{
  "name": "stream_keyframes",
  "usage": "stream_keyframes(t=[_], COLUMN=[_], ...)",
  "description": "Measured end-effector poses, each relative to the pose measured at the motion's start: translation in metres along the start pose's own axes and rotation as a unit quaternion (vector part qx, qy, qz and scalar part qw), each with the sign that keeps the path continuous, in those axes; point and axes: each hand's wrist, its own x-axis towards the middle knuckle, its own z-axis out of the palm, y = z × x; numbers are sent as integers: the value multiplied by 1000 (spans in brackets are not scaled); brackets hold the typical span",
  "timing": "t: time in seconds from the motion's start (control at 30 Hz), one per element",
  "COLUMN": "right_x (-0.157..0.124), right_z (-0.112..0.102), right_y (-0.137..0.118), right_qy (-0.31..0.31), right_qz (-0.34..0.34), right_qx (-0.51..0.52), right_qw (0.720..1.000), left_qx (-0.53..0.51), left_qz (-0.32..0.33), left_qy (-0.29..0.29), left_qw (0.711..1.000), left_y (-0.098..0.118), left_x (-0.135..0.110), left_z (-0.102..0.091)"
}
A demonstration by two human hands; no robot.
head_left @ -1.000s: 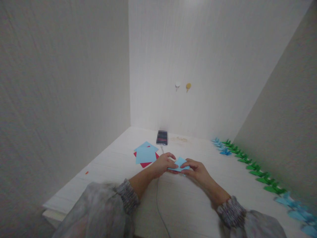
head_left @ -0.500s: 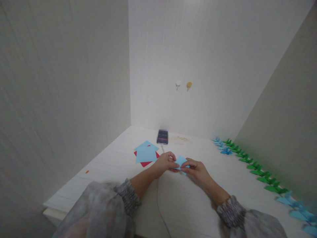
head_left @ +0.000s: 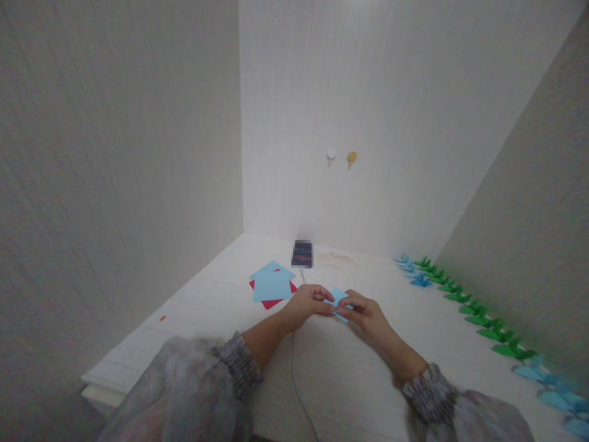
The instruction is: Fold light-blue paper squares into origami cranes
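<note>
Since the earlier frame, the left hand (head_left: 307,304) has slid a little toward the right hand (head_left: 367,310), its thumb now lying nearer the other fingertips; the right hand has hardly shifted.

Closest to the viewer, the grey sleeves (head_left: 179,387) rest at the table's near side, and a pale cable (head_left: 293,368) runs between the forearms. Its slack could catch on the left wrist if that arm sweeps sideways.

Beyond them, a small piece of folded blue paper (head_left: 339,294) is between the two hands, over the middle of the white table (head_left: 368,393). The left thumb and fingers nearly meet on its left part; the right thumb and fingers pinch its right edge, almost closed. How firmly either presses cannot be told, and the underside is hidden. If the two grips pull unevenly, the layers could slip and a crease could land crooked; too hard a tug at one edge might tear it.

Left of the hands, loose blue and red sheets (head_left: 272,286) overlap, close to the left forearm, whose brush could scatter them. To the right stands a row of green paper birds (head_left: 490,332), well apart. Farther back lies a dark device (head_left: 302,254), its screen blurred.
</note>
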Motion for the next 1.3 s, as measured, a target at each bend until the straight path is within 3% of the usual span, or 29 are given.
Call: stream_keyframes(t=[0.27,0.53,0.7,1.0,1.13,1.3], right_x=[-1,0,1,1,1,2], right_z=[1,3,8,2,-2,-5], right_y=[2,-9,-5,1,3,7], right_qy=[-2,97,51,69,74,31], right_qz=[43,49,95,94,93,118], right_qx=[53,98,160,205,192,138], right_qw=[998,989,981,972,974,983], left_qx=[12,28,31,15,4,60], left_qz=[38,51,47,36,28,37], left_qy=[29,22,3,-13,-21,-9], left_qw=[999,998,998,999,999,997], left_y=[1,-1,-4,1,1,-2], left_x=[3,5,5,5,5,4], left_z=[0,0,0,1,0,-5])
